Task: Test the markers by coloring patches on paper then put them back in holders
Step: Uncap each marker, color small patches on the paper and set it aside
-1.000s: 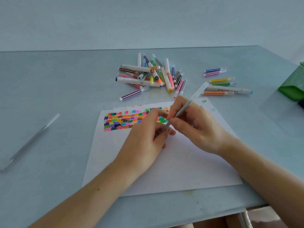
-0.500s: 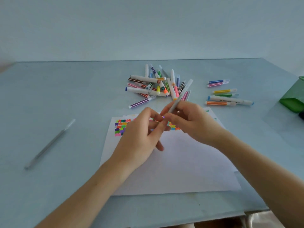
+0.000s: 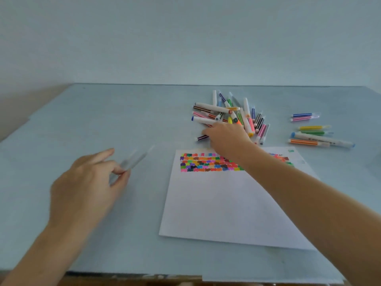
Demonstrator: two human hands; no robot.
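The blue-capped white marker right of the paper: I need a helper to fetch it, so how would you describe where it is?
Start at the white paper and look past its far right corner, to the small group apart from the big marker pile. The blue-capped white marker is the longest there, plain white with blue at both ends, lying slantwise against the orange-striped marker, unlike its short striped neighbours.

The table has lots of bare room on its left and far side. A hand can slide there. The big marker pile blocks the middle at the back. A small bunch of markers blocks the right. There is a gap between the two. The paper lies flat, so a hand can go over it.
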